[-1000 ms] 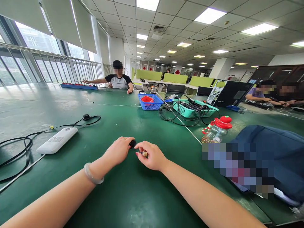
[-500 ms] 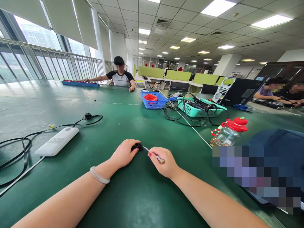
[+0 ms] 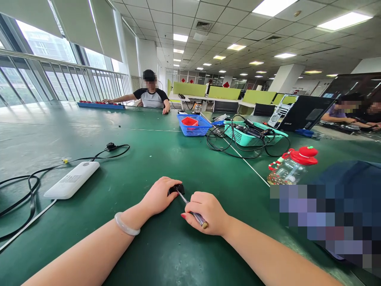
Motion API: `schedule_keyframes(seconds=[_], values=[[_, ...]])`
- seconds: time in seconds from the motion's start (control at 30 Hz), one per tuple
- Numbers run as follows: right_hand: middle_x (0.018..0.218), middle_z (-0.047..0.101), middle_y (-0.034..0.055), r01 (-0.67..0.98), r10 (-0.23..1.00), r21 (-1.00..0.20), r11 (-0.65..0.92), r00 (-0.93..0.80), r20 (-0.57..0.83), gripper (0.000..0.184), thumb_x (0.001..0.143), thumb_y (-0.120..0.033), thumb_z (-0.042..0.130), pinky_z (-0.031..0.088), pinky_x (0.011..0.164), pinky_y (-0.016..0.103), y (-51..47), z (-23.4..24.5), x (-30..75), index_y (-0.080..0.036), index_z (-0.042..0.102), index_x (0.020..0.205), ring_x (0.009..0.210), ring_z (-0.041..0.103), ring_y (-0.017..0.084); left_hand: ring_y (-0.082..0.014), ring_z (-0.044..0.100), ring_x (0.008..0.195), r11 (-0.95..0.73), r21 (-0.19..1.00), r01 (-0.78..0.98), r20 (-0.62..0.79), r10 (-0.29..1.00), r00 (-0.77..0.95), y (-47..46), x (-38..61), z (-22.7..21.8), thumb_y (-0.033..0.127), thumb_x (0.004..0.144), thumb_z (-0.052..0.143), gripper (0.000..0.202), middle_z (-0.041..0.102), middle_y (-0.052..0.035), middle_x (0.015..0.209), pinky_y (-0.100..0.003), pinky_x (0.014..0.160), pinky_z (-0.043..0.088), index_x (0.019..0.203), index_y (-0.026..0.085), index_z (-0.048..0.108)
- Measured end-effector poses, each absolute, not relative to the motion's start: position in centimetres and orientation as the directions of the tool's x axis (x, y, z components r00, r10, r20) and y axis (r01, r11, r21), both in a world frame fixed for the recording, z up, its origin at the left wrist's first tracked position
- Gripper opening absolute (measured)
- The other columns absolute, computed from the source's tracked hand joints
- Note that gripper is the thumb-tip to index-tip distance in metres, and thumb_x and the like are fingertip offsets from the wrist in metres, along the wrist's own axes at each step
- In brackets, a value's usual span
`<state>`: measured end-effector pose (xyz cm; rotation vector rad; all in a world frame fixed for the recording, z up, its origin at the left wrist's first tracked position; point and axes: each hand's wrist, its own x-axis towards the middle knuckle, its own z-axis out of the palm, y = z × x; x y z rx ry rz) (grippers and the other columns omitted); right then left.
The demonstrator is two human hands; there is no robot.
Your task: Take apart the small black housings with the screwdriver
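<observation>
My left hand [image 3: 159, 196] rests on the green table [image 3: 166, 246] with its fingers closed on a small black part [image 3: 177, 188]. My right hand [image 3: 205, 212] is closed round a thin metal screwdriver [image 3: 190, 209]. The tool slants up to the left and its tip meets the black part. The two hands sit close together near the table's front middle. A pale bangle [image 3: 126, 225] circles my left wrist.
A white power strip [image 3: 72, 179] with black cables [image 3: 26, 186] lies at left. A blue basket [image 3: 192, 126], a teal basket [image 3: 253, 135] with tangled cables and a red-lidded bottle [image 3: 293, 165] stand further back. A dark blue bag [image 3: 351, 174] lies at right. People sit at the far edge and right.
My right hand has slid back toward me and turned, so the screwdriver shaft now shows full length with its tip on the black part. The left hand has kept its hold.
</observation>
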<state>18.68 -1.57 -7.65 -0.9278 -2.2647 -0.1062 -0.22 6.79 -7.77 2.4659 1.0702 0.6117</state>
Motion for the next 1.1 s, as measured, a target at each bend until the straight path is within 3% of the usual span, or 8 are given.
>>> schedule_keyframes(seconds=[0.3,0.77,1.1], values=[[0.055,0.043,-0.0014,0.680,0.558,-0.066,0.730,-0.537,0.632,0.031,0.087,-0.027,0.050,0.027,0.052,0.027,-1.84,-7.79,18.59,-0.019,0.056,0.058,0.054,0.033,0.012,-0.0235,0.056,0.111,-0.629,0.502,0.593,0.228,0.758,0.611,6.96,-0.30,-8.03,0.025,0.083,0.056,0.036,0.069,-0.0040,0.113,-0.042,0.102,0.045,0.117,0.025,0.063],[0.058,0.044,-0.0011,0.697,0.527,0.013,0.717,-0.555,0.644,0.031,0.091,-0.026,0.050,0.028,0.054,0.027,-2.26,-7.60,18.46,-0.019,0.057,0.062,0.056,0.035,0.012,-0.0238,0.057,0.110,-0.604,0.513,0.610,0.179,0.770,0.613,7.09,-0.39,-7.93,0.028,0.082,0.056,0.038,0.069,-0.0028,0.116,-0.042,0.102,0.045,0.120,0.026,0.062],[0.062,0.053,-0.0001,0.682,0.627,-0.160,0.714,-0.520,0.581,0.021,0.091,-0.031,0.054,0.033,0.056,0.026,-2.31,-7.82,18.58,-0.019,0.060,0.073,0.058,0.043,0.012,-0.0234,0.057,0.111,-0.602,0.518,0.608,0.172,0.769,0.615,6.92,-0.51,-8.02,0.031,0.084,0.054,0.038,0.068,-0.0026,0.115,-0.040,0.102,0.045,0.121,0.028,0.061]])
